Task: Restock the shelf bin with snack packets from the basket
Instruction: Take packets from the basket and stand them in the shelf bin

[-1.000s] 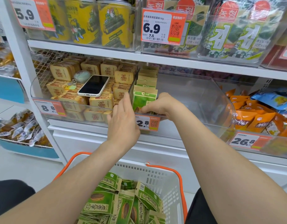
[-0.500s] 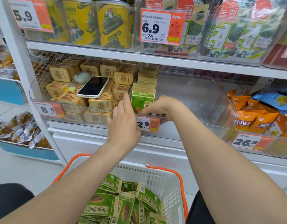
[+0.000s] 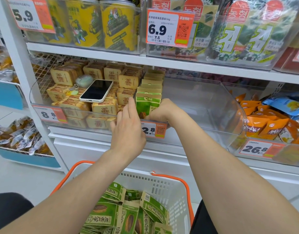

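Snack packets (image 3: pixel 152 81), green with tan tops, stand upright in one row along the left wall of the clear shelf bin (image 3: pixel 212 102), running from its back to its front edge. The rest of the bin, out to its right wall, holds nothing. The front packet (image 3: pixel 147 105) stands just behind the bin's front rim, above the 2.8 price tag (image 3: pixel 153 130) clipped there.

From where I stand, the person's left hand (image 3: pixel 128 132) is raised in front of that rim with its fingers straight and together, the fingertips up against the front packet's left edge. It grips nothing. The right hand (image 3: pixel 162 110) reaches over the rim at the packet's right edge, fingers curled in on the lower right corner and holding it there. The fingertips themselves are tucked out of sight.

Below the arms sits the white basket (image 3: pixel 162 178) with orange handles, and more of the same green packets (image 3: pixel 111 215) lie piled in it at all angles.

In the bin just to the left, a phone (image 3: pixel 96 91) lies face up on stacked tan packs (image 3: pixel 105 107), with a pale green pouch (image 3: pixel 84 81) on a key ring beside it. Orange bags (image 3: pixel 263 122) fill the bin to the right. Yellow cans (image 3: pixel 118 26) and seaweed packs (image 3: pixel 238 31) stand on the shelf above.
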The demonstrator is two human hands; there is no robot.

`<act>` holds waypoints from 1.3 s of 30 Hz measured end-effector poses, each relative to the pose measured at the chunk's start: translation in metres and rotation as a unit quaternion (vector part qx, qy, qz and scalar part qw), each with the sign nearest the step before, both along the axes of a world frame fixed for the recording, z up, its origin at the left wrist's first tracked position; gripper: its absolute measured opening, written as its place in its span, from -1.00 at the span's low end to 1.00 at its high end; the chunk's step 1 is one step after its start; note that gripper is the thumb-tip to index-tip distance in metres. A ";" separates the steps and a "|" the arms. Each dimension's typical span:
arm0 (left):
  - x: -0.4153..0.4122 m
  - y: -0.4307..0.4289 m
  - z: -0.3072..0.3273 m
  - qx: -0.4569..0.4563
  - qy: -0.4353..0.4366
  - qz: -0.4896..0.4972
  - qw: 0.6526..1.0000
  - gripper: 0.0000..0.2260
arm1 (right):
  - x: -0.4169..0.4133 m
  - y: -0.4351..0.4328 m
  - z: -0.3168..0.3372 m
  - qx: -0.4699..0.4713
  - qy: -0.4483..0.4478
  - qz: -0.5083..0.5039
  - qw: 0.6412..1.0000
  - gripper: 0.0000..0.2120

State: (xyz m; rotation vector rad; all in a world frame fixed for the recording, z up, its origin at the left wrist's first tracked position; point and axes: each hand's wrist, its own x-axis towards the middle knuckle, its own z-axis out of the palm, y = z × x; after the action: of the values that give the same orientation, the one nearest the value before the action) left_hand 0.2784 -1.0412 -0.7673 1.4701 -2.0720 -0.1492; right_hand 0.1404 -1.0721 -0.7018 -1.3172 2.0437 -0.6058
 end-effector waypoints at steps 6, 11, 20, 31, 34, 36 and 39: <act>0.002 0.000 0.000 0.000 0.002 -0.010 1.000 -0.06 | -0.006 0.010 0.010 -0.019 -0.062 0.011 0.998 -0.64; 0.005 0.004 -0.003 0.005 0.012 -0.024 1.000 -0.05 | -0.010 0.027 0.023 -0.040 -0.072 0.006 0.997 -0.60; 0.020 0.009 -0.014 -0.180 -0.009 -0.002 0.984 -0.38 | 0.000 0.062 0.007 -0.293 0.076 0.017 0.953 -0.34; 0.032 0.028 -0.052 0.094 -0.281 -0.195 0.935 -0.81 | 0.017 0.115 -0.044 -0.080 0.286 0.246 0.923 -0.84; 0.030 0.041 -0.075 0.220 -0.377 -0.259 0.862 -0.61 | 0.013 0.130 -0.069 0.059 0.316 0.298 0.899 -0.86; 0.029 0.049 -0.092 0.269 -0.418 -0.276 0.823 -0.57 | 0.013 0.138 -0.085 0.101 0.329 0.309 0.887 -0.87; 0.029 0.063 -0.121 0.297 -0.469 -0.305 0.774 -0.64 | 0.015 0.149 -0.110 0.157 0.344 0.336 0.863 -0.65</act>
State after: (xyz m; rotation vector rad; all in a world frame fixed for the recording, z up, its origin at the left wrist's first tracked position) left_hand 0.3076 -0.9783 -0.8878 1.2139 -3.5662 -0.4184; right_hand 0.1557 -0.9228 -0.8114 -2.0608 1.8407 0.5730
